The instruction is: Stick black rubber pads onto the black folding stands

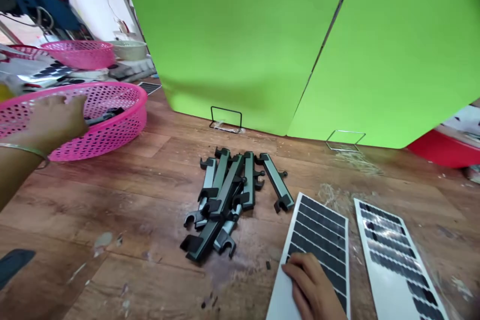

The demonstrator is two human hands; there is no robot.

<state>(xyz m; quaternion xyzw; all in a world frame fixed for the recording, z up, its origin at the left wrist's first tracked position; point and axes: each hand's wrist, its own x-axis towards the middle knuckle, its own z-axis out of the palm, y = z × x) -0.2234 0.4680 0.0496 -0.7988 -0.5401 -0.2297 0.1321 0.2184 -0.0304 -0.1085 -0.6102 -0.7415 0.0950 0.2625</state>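
The left hand [56, 120] reaches over the near rim of a pink perforated basket [123, 130] at the left edge of the wooden tabletop [112, 200], with a thin bangle [26, 150] on its wrist. Its fingers point into the basket, close to a dark plastic part [103, 116] lying inside. Whether they grip anything cannot be told, because the back of the hand hides them.

The right hand [313, 287] lies at the bottom of the view with its fingers resting loosely on a white sheet of dark strips [322, 230], pressing on it rather than clamping it. A second such sheet [397, 260] lies just beside it to the right (this one glossier, with glare).

Between the hands, in the middle of the tabletop, sits a pile of black-and-grey plastic clips [228, 195], stacked crosswise and touched by neither hand. Behind it stand green boards [240, 35], one held in a wire stand [226, 119]. A red tub [442, 152] shows at the far right, and another pink basket [80, 53] is further back on the left.
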